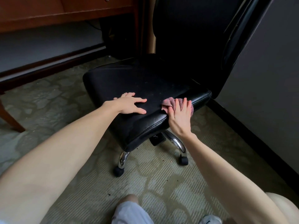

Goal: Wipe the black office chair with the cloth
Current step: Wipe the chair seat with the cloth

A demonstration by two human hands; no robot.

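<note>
Black leather office chair (145,81) on chrome legs with castors, standing on a pale green patterned carpet (161,183). Left hand (129,105) rests flat, fingers spread, on the seat near its front edge. Right hand (178,117) presses a crumpled pink cloth (169,102) with straight fingers over the seat's front edge, toward its right corner. Brown wooden desk (64,12) behind the chair's left.

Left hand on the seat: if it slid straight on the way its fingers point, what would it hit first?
The left hand would likely reach the pink cloth first, pressed on the seat under the right hand; only bare leather lies between.
</note>
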